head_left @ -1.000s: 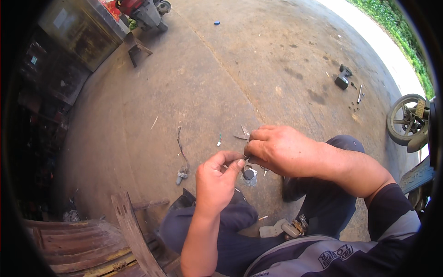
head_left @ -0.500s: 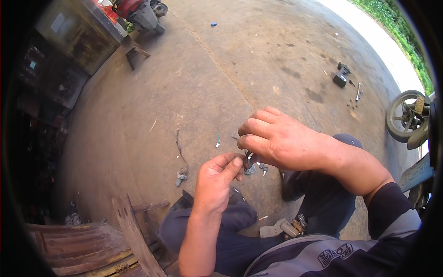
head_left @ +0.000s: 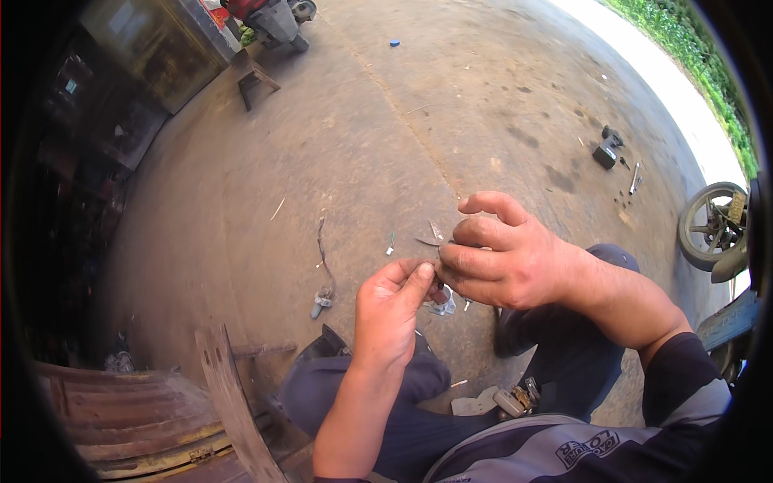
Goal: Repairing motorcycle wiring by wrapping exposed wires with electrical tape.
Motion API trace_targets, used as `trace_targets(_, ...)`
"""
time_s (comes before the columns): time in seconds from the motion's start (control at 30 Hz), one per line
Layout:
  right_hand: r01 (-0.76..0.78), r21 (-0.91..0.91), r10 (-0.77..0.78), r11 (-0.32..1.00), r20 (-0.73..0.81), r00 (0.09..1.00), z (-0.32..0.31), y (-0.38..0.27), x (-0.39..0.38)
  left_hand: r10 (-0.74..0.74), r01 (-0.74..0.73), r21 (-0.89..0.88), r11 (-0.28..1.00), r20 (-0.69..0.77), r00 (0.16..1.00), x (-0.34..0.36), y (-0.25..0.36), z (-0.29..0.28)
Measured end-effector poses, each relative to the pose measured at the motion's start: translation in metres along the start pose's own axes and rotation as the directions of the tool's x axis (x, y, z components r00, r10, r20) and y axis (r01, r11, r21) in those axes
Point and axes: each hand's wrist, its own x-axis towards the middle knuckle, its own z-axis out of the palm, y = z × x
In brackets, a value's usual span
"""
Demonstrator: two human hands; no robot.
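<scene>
Two hands: above the floor (head_left: 338, 161), well in from its bright right edge.
Left hand (head_left: 386, 318): thumb and forefinger clamped on a small dark piece (head_left: 437, 282), mostly hidden.
Right hand (head_left: 511, 262): upper fingers apart; cannot tell whether the lower ones grip.
Change: right fingers spread wider than half a second ago; the left pinch now seems to carry the piece.
Containers: none discernible; a white connector (head_left: 390, 251) lies directly on the floor.

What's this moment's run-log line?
bare left hand: closed pinch, contents unclear; bare right hand: close beside left, grasp hidden; brown concrete floor: small white connector, black cordless drill
</scene>
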Motion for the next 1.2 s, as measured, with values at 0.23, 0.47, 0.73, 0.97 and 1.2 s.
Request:
trace_targets(0.23, -0.039, 0.099, 0.042, 0.994, -0.026, 0.999, -0.001, 0.002, 0.007, -0.014, 0.014, -0.011, 1.000, -0.016, 1.000, 0.005, -0.002, -0.004)
trace_targets(0.47, -0.759, 0.124, 0.769, 0.639, -0.119, 0.628, -0.011, 0.045, -0.017, -0.068, 0.068, -0.001, 0.998, -0.029, 0.997, 0.003, 0.000, 0.000)
trace_targets(0.73, -0.345, 0.224, 0.321, 0.911, 0.137, 0.937, -0.015, 0.017, -0.004, -0.064, 0.066, 0.051, 0.996, -0.047, 0.997, 0.005, -0.006, 0.005)
trace_targets(0.97, -0.203, -0.049, 0.209, 0.978, 0.190, 0.959, -0.014, 0.018, -0.004, -0.016, 0.014, 0.110, 0.994, 0.015, 1.000, 0.003, -0.004, 0.007)
trace_targets(1.2, -0.139, 0.101, 0.121, 0.985, 0.167, 0.978, -0.001, 0.016, -0.014, -0.038, 0.016, 0.235, 0.972, 0.092, 0.995, 0.003, 0.010, 0.006)
